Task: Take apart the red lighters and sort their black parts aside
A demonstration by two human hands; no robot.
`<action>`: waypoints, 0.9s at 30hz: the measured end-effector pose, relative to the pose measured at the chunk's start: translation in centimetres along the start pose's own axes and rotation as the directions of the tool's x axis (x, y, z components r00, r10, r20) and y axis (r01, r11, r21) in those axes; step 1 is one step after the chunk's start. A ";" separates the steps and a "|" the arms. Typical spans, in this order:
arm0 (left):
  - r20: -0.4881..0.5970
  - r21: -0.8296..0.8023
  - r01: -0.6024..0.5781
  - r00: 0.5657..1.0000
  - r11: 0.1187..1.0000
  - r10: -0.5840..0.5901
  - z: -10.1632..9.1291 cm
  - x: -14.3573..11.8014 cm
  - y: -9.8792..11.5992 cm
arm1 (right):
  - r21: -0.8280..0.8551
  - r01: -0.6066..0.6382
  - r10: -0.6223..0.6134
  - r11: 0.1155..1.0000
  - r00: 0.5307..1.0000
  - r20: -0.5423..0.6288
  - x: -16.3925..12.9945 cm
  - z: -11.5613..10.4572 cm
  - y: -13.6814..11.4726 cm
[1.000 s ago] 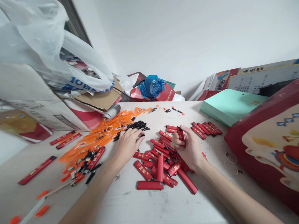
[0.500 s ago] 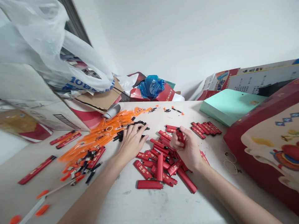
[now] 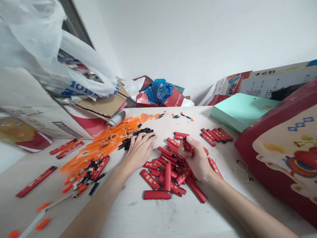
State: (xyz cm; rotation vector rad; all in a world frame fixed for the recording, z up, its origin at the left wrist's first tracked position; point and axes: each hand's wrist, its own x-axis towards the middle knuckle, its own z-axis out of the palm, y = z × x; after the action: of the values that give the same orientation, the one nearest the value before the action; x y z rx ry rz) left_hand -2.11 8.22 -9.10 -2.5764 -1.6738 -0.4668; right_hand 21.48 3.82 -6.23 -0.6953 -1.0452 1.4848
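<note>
My right hand [image 3: 195,155] is closed around a red casing [image 3: 187,146] with a dark end, held upright above the heap. Below it lies a heap of similar red casings [image 3: 167,175], slim and flat, several printed with gold characters. My left hand [image 3: 140,150] reaches over a pile of small black plastic parts [image 3: 144,131]. Its fingers are stretched out and bent down at the pile, with their undersides hidden. Orange plastic strips [image 3: 99,142] spread out left of the black parts.
Several red casings [image 3: 216,135] lie in a row near a mint-green box [image 3: 242,110]. Loose metal and black pieces [image 3: 89,172] lie at left. A white plastic bag [image 3: 81,69] and cartons stand at the left. A large red printed box [image 3: 279,148] borders the right.
The view has shifted slightly. My left thumb has drawn in toward the fingers over the black parts. My right hand still holds the red casing, a little lower against the heap.
</note>
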 end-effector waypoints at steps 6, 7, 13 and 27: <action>-0.035 -0.044 -0.010 0.999 0.999 0.008 -0.3 -0.1 0.3 | 0.034 -0.008 0.008 0.999 1.000 0.006 0.0 -0.1 -0.1; -0.041 -0.050 -0.008 0.999 0.999 0.006 -0.3 -0.1 0.3 | 0.039 -0.011 0.011 0.999 1.000 0.007 -0.1 -0.1 -0.1; -0.058 -0.100 0.005 0.998 0.995 -0.011 0.2 0.0 -0.1 | 0.039 -0.031 0.031 0.999 1.000 -0.002 0.0 0.0 -0.1; -0.010 -0.110 0.068 0.998 0.992 -0.070 -1.3 -0.5 -1.6 | 0.018 -0.025 0.025 1.000 1.000 0.014 -0.1 0.0 -0.1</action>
State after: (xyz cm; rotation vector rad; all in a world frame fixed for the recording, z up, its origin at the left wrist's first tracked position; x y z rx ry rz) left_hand -4.09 8.19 -8.25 -2.5895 -1.7863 -0.5946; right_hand 21.55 3.76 -6.12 -0.6878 -1.0356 1.5211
